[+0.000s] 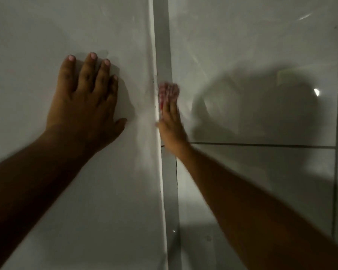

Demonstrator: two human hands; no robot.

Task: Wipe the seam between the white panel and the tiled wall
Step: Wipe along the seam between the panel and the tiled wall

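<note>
A white panel (109, 26) fills the left half of the view. It meets a glossy tiled wall (252, 45) along a vertical seam (161, 45) near the middle. My left hand (86, 100) lies flat on the panel with fingers spread, holding nothing. My right hand (171, 125) is pressed edge-on into the seam and looks blurred. Under its fingertips sits a small pink and white cloth (167, 92), pushed against the seam.
Dark grout lines (261, 144) cross the tiles to the right of the seam. Shadows of my arms and head fall on the tiles. A few dark specks mark the seam just above the cloth.
</note>
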